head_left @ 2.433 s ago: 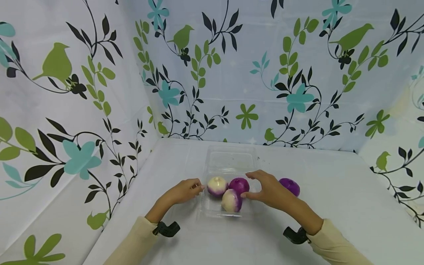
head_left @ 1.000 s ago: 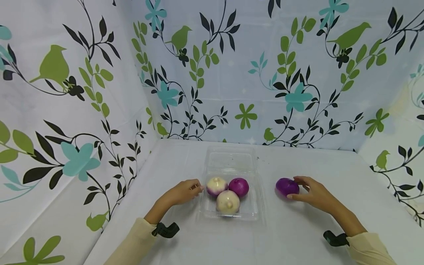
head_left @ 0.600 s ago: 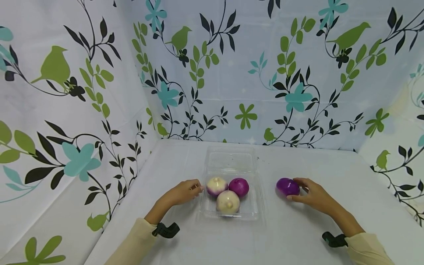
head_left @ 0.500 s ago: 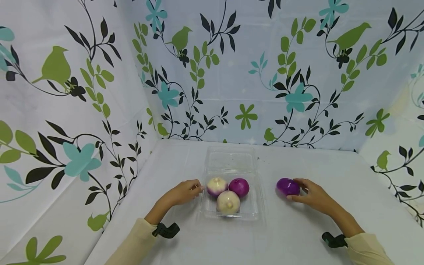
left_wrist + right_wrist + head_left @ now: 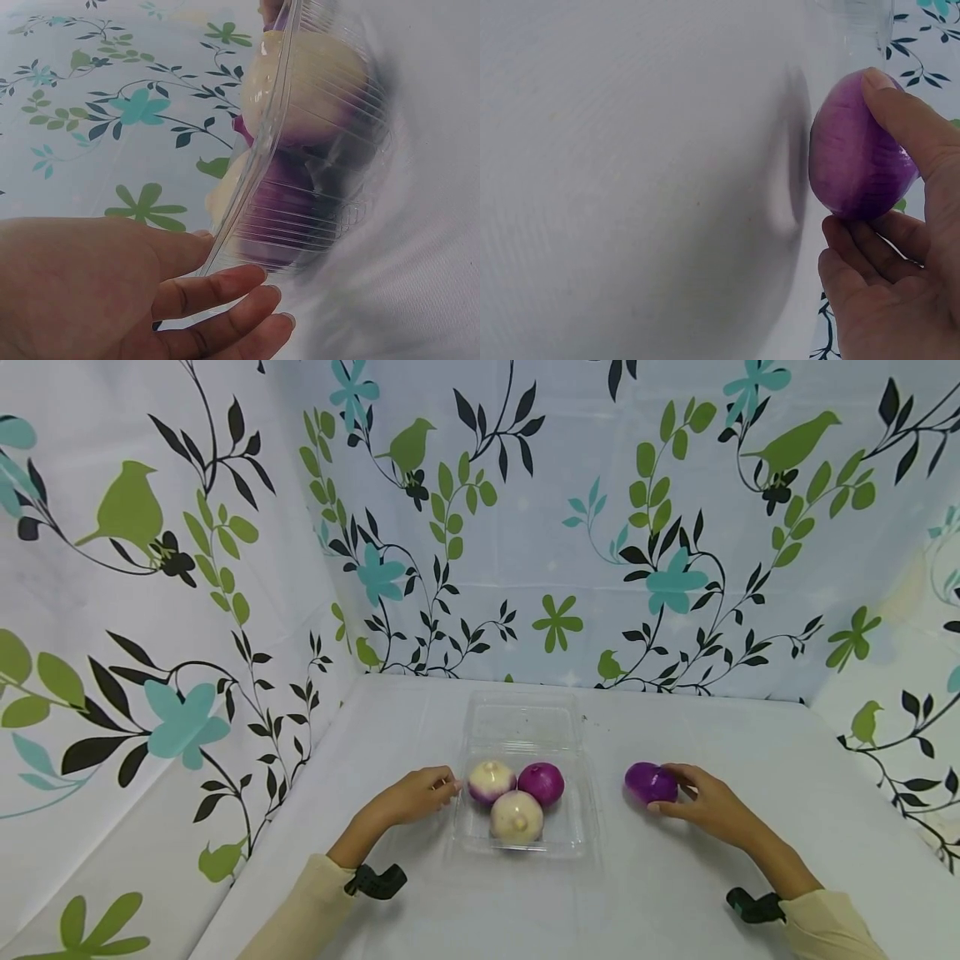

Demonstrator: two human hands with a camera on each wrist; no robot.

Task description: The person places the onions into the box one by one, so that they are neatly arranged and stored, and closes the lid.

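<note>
In the head view my right hand (image 5: 705, 806) pinches a purple onion (image 5: 649, 783) on the right side of the table. The right wrist view shows the thumb on one side of that onion (image 5: 859, 146) and fingertips on the other. At the left edge of an open clear plastic container (image 5: 570, 827), my left hand (image 5: 416, 793) holds the rim between thumb and fingers, as the left wrist view shows. Inside the container are a white-and-purple onion (image 5: 491, 782), a magenta onion (image 5: 541, 784) and a pale onion (image 5: 516, 818).
The container's lid (image 5: 521, 720) lies folded back toward the rear of the white table (image 5: 735, 727). Patterned cloth (image 5: 555, 552) with leaves and birds hangs behind and at both sides. Each wrist carries a black camera (image 5: 377, 882).
My right hand has left the onions in the container and moved right to the purple onion. The front onion has turned and settled slightly leftward. My left hand has stayed at the container's edge.
</note>
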